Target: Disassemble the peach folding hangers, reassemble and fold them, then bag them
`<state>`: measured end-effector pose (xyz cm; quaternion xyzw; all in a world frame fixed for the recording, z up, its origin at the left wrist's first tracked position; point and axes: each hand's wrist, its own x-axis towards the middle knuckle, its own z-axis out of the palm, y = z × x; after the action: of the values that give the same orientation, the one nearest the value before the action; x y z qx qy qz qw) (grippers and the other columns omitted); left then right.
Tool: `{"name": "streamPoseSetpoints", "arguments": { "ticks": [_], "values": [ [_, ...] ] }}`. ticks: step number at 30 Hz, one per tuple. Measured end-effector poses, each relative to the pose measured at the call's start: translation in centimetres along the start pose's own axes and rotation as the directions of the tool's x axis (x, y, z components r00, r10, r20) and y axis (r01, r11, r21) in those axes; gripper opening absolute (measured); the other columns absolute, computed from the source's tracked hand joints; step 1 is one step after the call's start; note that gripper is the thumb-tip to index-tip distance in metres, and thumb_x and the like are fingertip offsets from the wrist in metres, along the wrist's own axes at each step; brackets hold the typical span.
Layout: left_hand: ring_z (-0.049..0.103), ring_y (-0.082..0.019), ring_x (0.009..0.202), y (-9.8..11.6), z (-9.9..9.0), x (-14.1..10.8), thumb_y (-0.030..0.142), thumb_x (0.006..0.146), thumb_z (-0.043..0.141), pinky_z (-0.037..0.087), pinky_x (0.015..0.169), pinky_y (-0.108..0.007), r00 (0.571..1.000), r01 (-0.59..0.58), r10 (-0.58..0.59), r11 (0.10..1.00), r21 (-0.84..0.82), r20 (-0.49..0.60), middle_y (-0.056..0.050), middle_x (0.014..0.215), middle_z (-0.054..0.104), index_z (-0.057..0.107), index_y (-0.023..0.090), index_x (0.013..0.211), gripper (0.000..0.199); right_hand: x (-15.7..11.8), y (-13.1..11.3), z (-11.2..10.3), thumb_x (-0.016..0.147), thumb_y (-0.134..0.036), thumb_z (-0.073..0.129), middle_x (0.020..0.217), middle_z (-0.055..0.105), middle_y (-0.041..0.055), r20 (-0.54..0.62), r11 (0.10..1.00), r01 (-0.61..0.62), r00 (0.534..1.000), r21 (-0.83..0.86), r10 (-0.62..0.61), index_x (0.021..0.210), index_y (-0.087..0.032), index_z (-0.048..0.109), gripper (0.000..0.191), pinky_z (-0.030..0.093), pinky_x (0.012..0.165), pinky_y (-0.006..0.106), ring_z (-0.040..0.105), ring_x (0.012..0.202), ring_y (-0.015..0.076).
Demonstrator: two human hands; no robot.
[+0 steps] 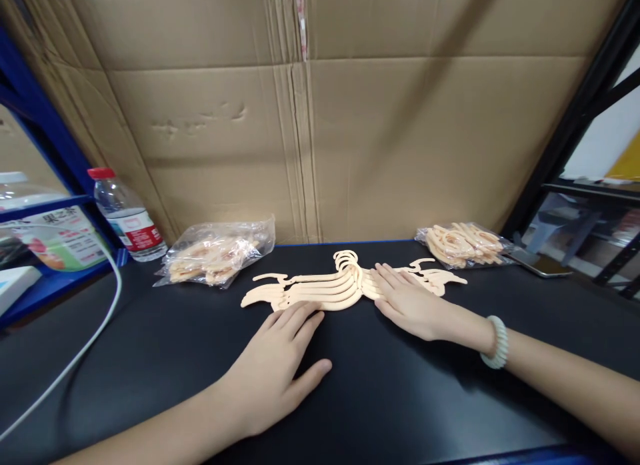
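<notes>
Several cream-coloured hangers (325,288) lie overlapped in a fanned row on the black table, their hooks bunched at the top centre and their shaped ends pointing left and right. My left hand (280,358) is spread, palm down, with its fingertips at the lower edge of the hangers' left half. Over the right half lies my right hand (413,301), flat with fingers stretched out, hiding part of the hangers. A pale coiled band circles my right wrist.
Plastic-wrapped cream pieces lie at the back left (215,251) and back right (463,243). A red-capped bottle (131,218) and a white cable (107,305) are at left. A phone-like object (540,261) lies at right. Cardboard (225,131) stands behind the table (390,398).
</notes>
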<state>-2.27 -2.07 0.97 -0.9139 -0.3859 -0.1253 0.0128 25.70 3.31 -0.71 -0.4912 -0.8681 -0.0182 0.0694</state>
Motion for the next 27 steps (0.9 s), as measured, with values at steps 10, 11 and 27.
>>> {"name": "streamPoseSetpoints", "arguments": {
  "ticks": [10, 11, 27],
  "values": [
    [0.028, -0.03, 0.141, -2.9, 0.8, 1.5, 0.043, 0.095, 0.045, 0.029, 0.112, -0.053, 0.998, -0.018, 0.024, 0.994, -0.106, 0.053, -0.013, 0.151, 0.035, 0.043, 0.02, 0.14, 0.05, 2.7, 2.4, 0.9, 0.095, -0.038, 0.034, 0.149, 0.036, 0.0178, -0.156, 0.998, -0.015, 0.987, 0.054, 0.023, 0.143, -0.008, 0.036, 0.056, 0.023, 0.113, 0.054, 0.022, 0.142, 0.0317],
    [0.03, -0.029, 0.14, -2.9, 0.8, 1.5, 0.042, 0.095, 0.044, 0.029, 0.112, -0.052, 0.999, -0.02, 0.025, 0.994, -0.111, 0.045, -0.013, 0.151, 0.036, 0.044, 0.02, 0.139, 0.049, 2.5, 2.2, 0.7, 0.095, -0.037, 0.036, 0.147, 0.038, 0.018, -0.193, 1.0, 0.005, 0.981, 0.031, 0.001, 0.141, -0.009, 0.038, 0.054, 0.023, 0.113, 0.053, 0.024, 0.141, 0.0318],
    [0.036, -0.029, 0.136, -2.6, 0.7, 1.2, 0.038, 0.095, 0.046, 0.031, 0.111, -0.052, 0.999, 0.041, -0.042, 0.996, -0.083, -0.013, -0.014, 0.145, 0.043, 0.05, 0.019, 0.132, 0.042, 1.2, 3.0, -1.2, 0.086, -0.01, 0.04, 0.086, 0.069, 0.0103, -0.194, 0.99, -0.137, 0.973, -0.043, 0.127, 0.085, -0.013, 0.064, 0.024, 0.042, 0.068, 0.028, 0.065, 0.078, 0.021]
  ]
}}
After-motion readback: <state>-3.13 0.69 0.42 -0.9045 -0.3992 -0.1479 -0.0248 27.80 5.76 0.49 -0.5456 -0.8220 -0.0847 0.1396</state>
